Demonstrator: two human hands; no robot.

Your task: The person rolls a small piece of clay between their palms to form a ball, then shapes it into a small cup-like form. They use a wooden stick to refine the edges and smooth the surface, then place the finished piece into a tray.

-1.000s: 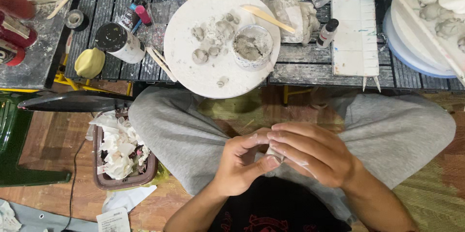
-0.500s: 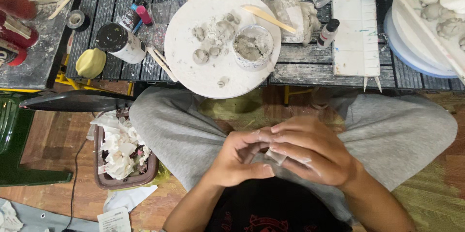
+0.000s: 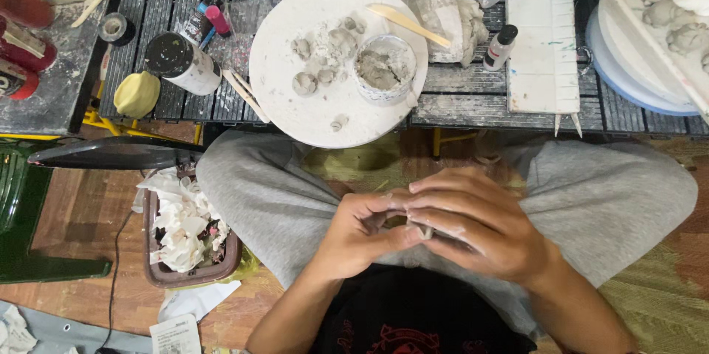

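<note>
Down near the bottom of the view, over a lap in grey shorts [image 3: 273, 199], both hands are pressed together working a small lump of pale grey clay [image 3: 422, 230]. The left hand [image 3: 363, 230] curls in with thumb and fingertips pinching the lump, and the right hand [image 3: 473, 225] wraps over it from the other side, fingers closed, so most of the clay is hidden and only a sliver peeks out between the fingertips. Left of the knee on the floor sits a brown tray stuffed with crumpled white paper [image 3: 185, 228]. Farther out is a dark slatted table [image 3: 480, 106] with a round white board [image 3: 295, 95] on it, dusted in clay and carrying a few little grey clay balls [image 3: 304, 83] plus a small white cup of grey clay [image 3: 384, 69] with a flat wooden stick [image 3: 406, 23] lying near its rim. Left of the board there's a white can with a black lid [image 3: 181, 63] lying on its side and a yellow sponge [image 3: 137, 93]; right of it, a white grid palette [image 3: 544, 51].
</note>
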